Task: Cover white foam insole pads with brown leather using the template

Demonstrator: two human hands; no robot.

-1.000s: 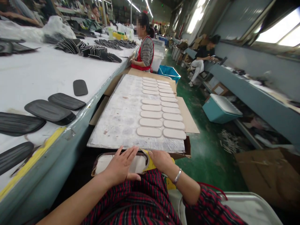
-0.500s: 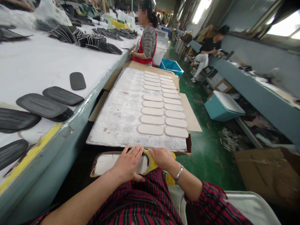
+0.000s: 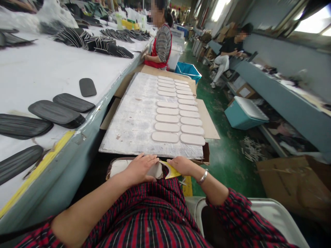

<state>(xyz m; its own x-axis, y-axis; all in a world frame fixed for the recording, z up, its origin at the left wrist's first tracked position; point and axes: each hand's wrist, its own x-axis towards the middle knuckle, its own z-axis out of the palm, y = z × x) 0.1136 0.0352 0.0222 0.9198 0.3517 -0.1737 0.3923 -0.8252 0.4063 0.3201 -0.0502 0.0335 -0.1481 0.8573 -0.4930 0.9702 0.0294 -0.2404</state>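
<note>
My left hand (image 3: 142,168) is closed over a long pale piece with rounded ends (image 3: 119,166) at my lap, thumb at the near edge and fingers across the top. The piece has a dark brown, worn-looking rim. My right hand (image 3: 183,166) pinches a yellow sheet (image 3: 171,171) with a curved, concave end that faces the pale piece. A dark gap shows between the two. Just beyond my hands lies a whitish board (image 3: 129,131), with two columns of pale oval pads (image 3: 165,137) along its right half.
On the white table (image 3: 64,72) at left lie dark oval pieces (image 3: 55,113) and a fanned black stack (image 3: 88,41). A co-worker in a red apron (image 3: 159,51) stands ahead; another person (image 3: 230,51) sits at right. A teal box (image 3: 244,113) and a carton (image 3: 292,186) stand at right.
The yellow sheet has tilted and come away from the end of the pale piece, moving with my right hand. My left hand stays over the pale piece. The whole view has shifted slightly.
</note>
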